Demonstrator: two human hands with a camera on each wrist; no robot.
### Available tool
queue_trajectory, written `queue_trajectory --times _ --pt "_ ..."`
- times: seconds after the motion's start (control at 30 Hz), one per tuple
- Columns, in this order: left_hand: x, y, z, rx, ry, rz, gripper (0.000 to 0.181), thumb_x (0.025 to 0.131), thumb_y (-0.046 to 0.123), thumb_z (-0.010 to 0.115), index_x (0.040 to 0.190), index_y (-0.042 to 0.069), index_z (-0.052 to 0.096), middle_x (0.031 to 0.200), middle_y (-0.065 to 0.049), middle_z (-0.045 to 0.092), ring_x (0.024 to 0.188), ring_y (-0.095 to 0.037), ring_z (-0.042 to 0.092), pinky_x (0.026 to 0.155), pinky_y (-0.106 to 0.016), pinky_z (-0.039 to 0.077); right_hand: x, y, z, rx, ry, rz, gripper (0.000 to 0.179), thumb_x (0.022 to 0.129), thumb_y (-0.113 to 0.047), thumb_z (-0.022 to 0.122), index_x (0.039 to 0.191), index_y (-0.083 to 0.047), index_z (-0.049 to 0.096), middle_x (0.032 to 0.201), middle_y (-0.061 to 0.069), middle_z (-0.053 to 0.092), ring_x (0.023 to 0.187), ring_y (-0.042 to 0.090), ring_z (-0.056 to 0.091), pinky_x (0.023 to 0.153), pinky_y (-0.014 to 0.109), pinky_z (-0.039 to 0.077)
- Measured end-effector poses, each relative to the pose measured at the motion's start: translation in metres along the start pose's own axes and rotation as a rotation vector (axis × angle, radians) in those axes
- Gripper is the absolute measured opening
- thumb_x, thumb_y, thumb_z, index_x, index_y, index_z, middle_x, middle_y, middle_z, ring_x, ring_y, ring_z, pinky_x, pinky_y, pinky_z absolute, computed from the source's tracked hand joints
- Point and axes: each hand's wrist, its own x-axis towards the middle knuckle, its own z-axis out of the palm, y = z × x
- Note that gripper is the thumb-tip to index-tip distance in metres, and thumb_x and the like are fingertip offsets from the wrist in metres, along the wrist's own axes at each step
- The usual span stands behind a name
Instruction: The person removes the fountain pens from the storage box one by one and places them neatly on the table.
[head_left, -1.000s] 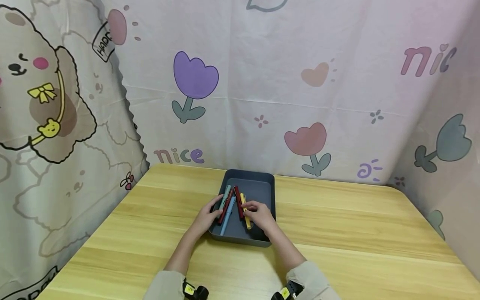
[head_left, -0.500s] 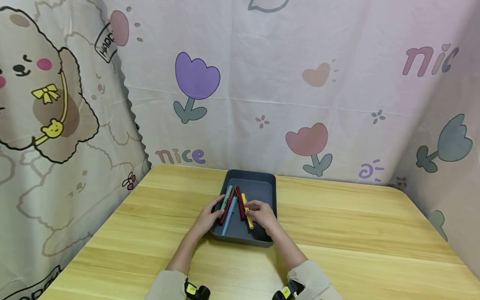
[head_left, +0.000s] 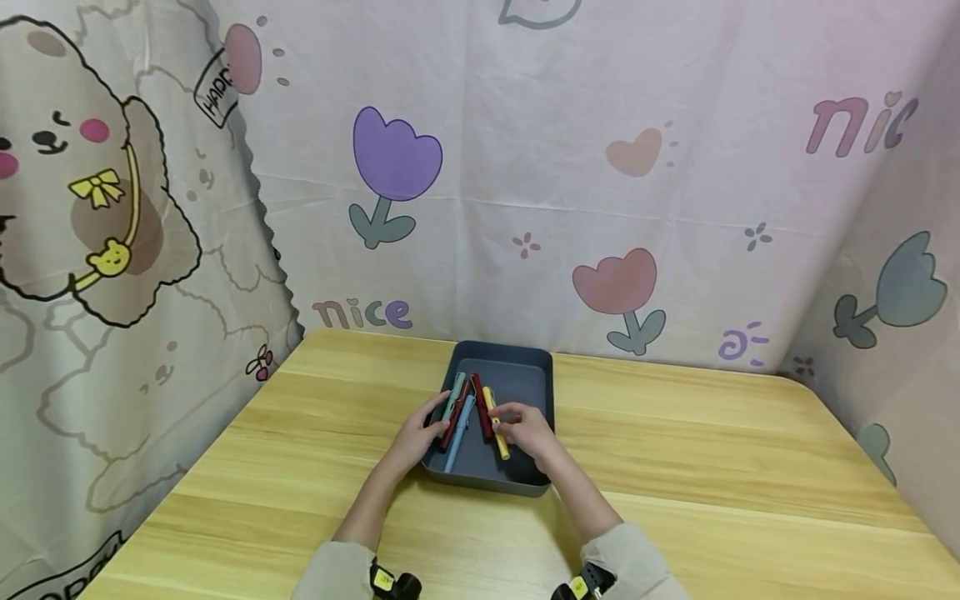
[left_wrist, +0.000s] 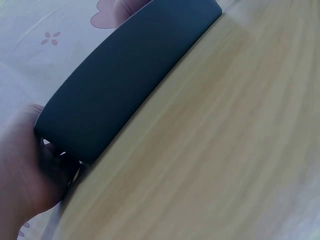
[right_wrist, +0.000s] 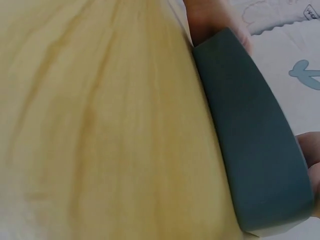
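Several pens lie in a dark grey tray (head_left: 517,379), seen in the head view. Over the tray's left wall reaches my left hand (head_left: 411,435), its thumb and index finger at the teal pen (head_left: 454,395). Right beside that pen lie a dark red pen (head_left: 453,427) and a light blue pen (head_left: 459,437). My right hand (head_left: 527,430) pinches the yellow pen (head_left: 501,444), which rests slanted in the tray. Another dark red pen (head_left: 480,404) lies just left of it. Both wrist views show mainly the tray's outer wall (left_wrist: 115,80), which hides the pens and fingertips.
The tray stands on a wood-grain table (head_left: 690,442), near its back edge. Behind the table hangs a pale cloth (head_left: 495,150) printed with flowers and words. A cloth with a cartoon animal (head_left: 97,192) hangs at the left.
The yellow pen's near end has shifted very slightly to the right with my right hand. Both hands otherwise keep their places, and the head view has shifted a little.
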Motion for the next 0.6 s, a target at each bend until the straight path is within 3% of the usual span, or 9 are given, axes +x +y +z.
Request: queue_trajectory --times 0.3,0.6 --pt "0.0 -0.002 0.002 0.0 -0.003 -0.026 0.049 0.093 0.004 0.051 0.14 0.008 0.04 0.145 -0.02 0.027 0.132 -0.038 0.018 0.101 -0.057 0.019 -0.011 -0.009 -0.012 0.024 -0.003 -0.053 0.024 0.089 -0.002 0.057 0.112 0.001 0.062 0.085 0.008 0.06 0.08 0.019 0.061 0.074 0.037 0.05" --pt "0.0 0.001 0.0 -0.008 -0.008 -0.02 0.049 0.093 0.004 0.05 0.141 0.007 0.039 0.145 -0.022 0.024 0.132 -0.04 0.018 0.101 -0.057 0.02 -0.023 -0.019 -0.033 0.037 0.087 -0.079 0.024 0.088 -0.002 0.059 0.111 0.001 0.063 0.086 0.01 0.06 0.076 0.019 0.058 0.074 0.039 0.049"
